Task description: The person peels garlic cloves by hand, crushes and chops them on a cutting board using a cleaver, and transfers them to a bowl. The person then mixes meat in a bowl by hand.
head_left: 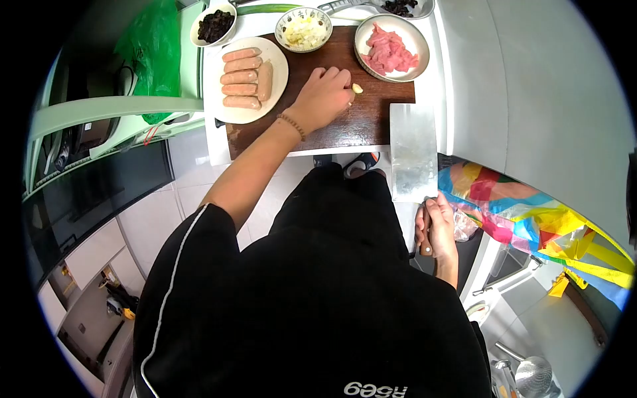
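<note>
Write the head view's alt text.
A person's right hand holds a cleaver; the left hand is beside a small pale piece on a cutting board. Nearby are sausages on a plate and raw meat in a bowl.

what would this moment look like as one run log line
left hand: over cutting board, beside small pale piece | right hand: gripping cleaver by handle | sausages: on plate | raw meat: in bowl

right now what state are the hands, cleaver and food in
left hand: curled, over the board
right hand: closed on the cleaver
cleaver: broad side up
sausages: whole
pink meat: in pieces
pale bits: chopped
pale piece: lying on the board
dark food: piled up
green stalk: visible part unsliced
</note>
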Demonstrator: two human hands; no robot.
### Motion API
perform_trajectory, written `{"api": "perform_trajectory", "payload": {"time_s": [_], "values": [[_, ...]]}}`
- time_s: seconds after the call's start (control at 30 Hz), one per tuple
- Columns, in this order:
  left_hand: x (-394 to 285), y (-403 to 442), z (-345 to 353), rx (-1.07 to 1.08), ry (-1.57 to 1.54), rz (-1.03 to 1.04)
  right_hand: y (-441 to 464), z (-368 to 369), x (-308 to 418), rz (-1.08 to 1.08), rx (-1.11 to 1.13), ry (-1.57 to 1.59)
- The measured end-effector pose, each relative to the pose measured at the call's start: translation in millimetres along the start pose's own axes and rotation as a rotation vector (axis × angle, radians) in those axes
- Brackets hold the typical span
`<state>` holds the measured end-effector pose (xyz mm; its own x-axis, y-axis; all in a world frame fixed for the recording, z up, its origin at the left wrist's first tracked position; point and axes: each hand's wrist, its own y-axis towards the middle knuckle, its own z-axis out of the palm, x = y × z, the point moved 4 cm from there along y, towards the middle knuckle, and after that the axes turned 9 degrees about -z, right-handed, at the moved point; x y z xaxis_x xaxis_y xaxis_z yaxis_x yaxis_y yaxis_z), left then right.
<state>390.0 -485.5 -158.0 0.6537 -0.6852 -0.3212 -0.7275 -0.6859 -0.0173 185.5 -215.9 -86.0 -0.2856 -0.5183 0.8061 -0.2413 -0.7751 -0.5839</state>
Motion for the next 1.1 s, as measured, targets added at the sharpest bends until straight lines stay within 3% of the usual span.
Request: {"api": "perform_trajectory", "payload": {"time_s": [0.1,0.2,0.23,0.33,0.47,0.57,0.7,0.83,0.93,1.1], "values": [[2,-1,-3,-0.209,-0.217,-0.049,3,-1,-2,-0.013,0.0,-0.046],[22,-8,-4,-0.166,-0.881,-0.387,10,1,-5,-0.066,-0.003,-0.224],[29,-17,-6,-0.231,-0.999,-0.483,12,8,1,-0.079,0.035,-0.236],[33,-52,-17,-0.476,-1.325,-0.732,33,24,-4,-0.355,0.084,-0.674],[29,-97,-15,-0.474,-1.162,-0.884,57,77,5,-0.474,0.203,-0.837],[28,-104,10,-0.414,-1.033,-0.788,76,91,-9,-0.485,0.211,-0.931],[17,-81,14,-0.506,-0.505,-0.363,81,78,-2,-0.493,0.108,-1.086],[14,-64,11,-0.539,-0.316,-0.274,69,82,4,-0.546,0.098,-1.273],[19,-65,11,-0.461,-0.4,-0.326,62,95,3,-0.588,0.079,-1.325],[20,-54,16,-0.257,-0.266,-0.313,48,109,2,-0.556,0.056,-1.364]]}}
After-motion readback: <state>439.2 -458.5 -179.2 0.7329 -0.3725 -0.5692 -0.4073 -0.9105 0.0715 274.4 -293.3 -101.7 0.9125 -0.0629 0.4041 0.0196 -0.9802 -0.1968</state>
